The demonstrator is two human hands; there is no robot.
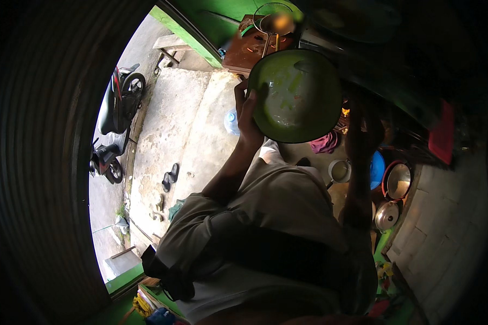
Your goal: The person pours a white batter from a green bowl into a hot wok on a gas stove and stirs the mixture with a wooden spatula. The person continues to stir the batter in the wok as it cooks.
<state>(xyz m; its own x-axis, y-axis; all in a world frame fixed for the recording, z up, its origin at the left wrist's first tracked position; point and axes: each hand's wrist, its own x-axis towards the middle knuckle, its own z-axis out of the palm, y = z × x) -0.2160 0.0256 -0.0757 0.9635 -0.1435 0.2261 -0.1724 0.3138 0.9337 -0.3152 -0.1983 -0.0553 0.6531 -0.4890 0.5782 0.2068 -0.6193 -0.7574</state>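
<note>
My left hand grips the left rim of a green bowl, its thumb lying over the edge. Inside the bowl is a pale, wet mixture with green pieces in it. A dark oval shape shows near the bowl's far rim; what it is I cannot tell. Deep shadow covers my right hand, which is just right of the bowl and apart from its rim. Its fingers are too dark to make out, and so is anything they might hold.
Beyond the bowl, a wire strainer rests over a brown wooden table. Lower right are a saucepan, a blue basin and a lidded pot. Leftward lie slippers on concrete; motorbikes stand outside.
</note>
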